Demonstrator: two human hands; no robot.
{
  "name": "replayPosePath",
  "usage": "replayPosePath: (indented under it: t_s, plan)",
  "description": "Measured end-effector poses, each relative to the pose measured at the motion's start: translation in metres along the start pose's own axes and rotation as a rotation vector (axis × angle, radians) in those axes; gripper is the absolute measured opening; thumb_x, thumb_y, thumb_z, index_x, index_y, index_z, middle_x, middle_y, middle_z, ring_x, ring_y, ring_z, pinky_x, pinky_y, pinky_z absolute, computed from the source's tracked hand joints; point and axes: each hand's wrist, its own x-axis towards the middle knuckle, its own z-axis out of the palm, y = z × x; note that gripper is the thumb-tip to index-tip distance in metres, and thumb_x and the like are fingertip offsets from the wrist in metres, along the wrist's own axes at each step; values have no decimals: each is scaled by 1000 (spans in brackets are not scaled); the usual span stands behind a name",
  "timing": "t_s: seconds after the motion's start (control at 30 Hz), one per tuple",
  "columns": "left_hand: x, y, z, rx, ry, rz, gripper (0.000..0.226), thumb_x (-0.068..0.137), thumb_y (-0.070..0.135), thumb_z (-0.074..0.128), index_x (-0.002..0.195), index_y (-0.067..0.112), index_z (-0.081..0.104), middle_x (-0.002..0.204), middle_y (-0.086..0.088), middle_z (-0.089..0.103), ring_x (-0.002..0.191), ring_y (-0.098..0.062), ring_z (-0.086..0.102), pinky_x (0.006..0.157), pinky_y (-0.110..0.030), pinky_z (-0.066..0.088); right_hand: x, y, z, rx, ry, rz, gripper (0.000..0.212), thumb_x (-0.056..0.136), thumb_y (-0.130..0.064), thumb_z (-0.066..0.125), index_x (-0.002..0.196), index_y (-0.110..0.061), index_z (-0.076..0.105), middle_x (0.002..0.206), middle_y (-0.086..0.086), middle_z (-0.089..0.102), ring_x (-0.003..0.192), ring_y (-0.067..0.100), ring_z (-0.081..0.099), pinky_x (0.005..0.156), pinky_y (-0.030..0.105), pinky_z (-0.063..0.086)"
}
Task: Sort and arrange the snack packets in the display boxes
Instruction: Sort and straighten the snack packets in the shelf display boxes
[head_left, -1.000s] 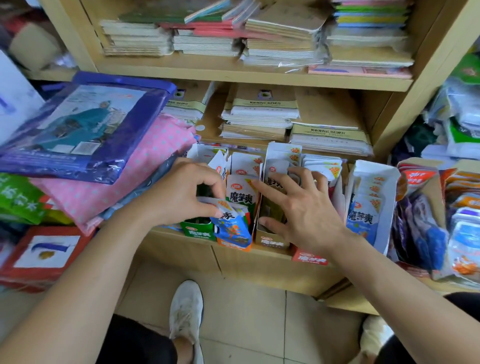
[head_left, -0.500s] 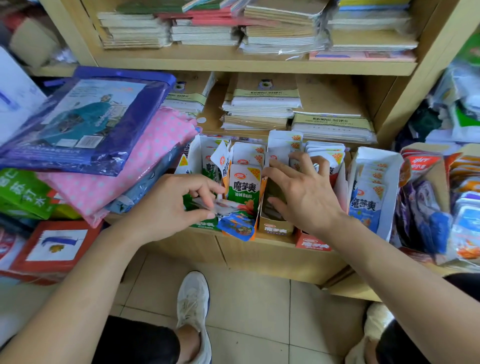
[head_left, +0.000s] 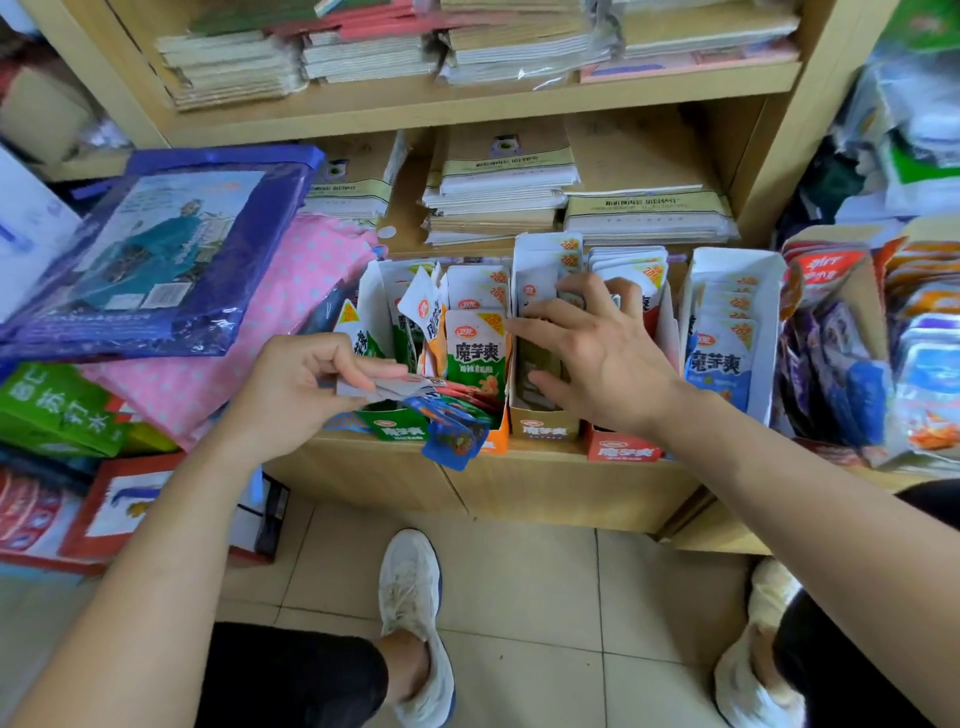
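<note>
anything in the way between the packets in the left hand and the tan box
Yes. The right hand sits spread over the tan box, its thumb down in the gap. A green packet also stands upright between the tan box and the packets that the left hand pinches.

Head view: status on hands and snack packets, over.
Left hand pinches loose packets. Right hand spread inside tan display box. Box's front looks empty.
</note>
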Motion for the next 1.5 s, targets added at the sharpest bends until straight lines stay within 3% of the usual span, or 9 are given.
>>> replayPosePath:
  t_s: [0.2,0.33,0.5,0.7,0.9,0.97,1.1,1.23,1.5]
  plan:
    - [6,7,8,-31,122,46,24,79,-13,70,72,0,51,91,-3,79,97,-20,75,83,-28,60,-6,2,-2,97,40,-18,56,82,-44,71,134,-26,61,132,-6,59,128,29,44,93,48,27]
    - [7,18,-3,-81,200,58,40,77,-14,71,65,23,62,83,10,78,84,-6,75,73,-17,57,-15,-1,-7,217,114,4,51,83,-46,68,130,-24,65,131,-9,61,127,25,46,95,49,31]
    - [-2,38,-10,-265,187,78,19,64,28,82,62,30,64,83,7,78,81,-7,75,72,-19,58,-31,-27,-37,543,274,146,39,86,-40,70,119,-19,70,116,-10,68,120,16,55,98,46,35]
    - [-10,46,19,-201,5,95,37,62,-2,86,63,29,66,82,3,78,84,-13,76,71,-22,59,-55,-85,-62,851,-38,317,90,69,-69,71,145,-28,45,136,-12,57,130,10,52,116,23,25]
    - [-17,24,45,-225,-5,11,30,64,6,84,61,30,65,75,-14,73,93,-18,76,74,-24,57,-67,-81,-40,1083,-234,420,43,77,-19,78,117,-21,64,97,-1,69,88,19,65,79,42,53]
    - [-21,20,51,-273,-5,-27,33,64,3,82,59,30,64,69,-4,71,92,-18,76,71,-22,56,-71,-78,-39,1075,-211,418,36,80,-16,80,112,-21,65,94,-5,68,87,15,64,78,34,53]
    - [-27,15,62,-335,0,-110,30,63,10,84,59,30,63,76,-33,64,79,-11,73,64,-21,53,-87,-81,-35,961,-185,399,41,81,-29,82,117,-25,62,91,-11,65,81,10,61,71,23,49]
    - [-35,9,78,-343,-153,-241,30,70,-3,83,75,16,59,68,5,65,64,-5,60,62,-18,49,-109,-78,-29,1125,-214,514,40,82,-20,83,111,-37,63,101,-14,73,93,6,70,80,33,59]
    - [-50,11,110,-247,-312,-467,32,87,6,74,117,6,62,102,-5,75,89,-14,72,65,-29,58,-149,-71,-29,1469,-337,800,37,82,-2,77,115,-15,70,98,6,78,90,23,74,74,32,60]
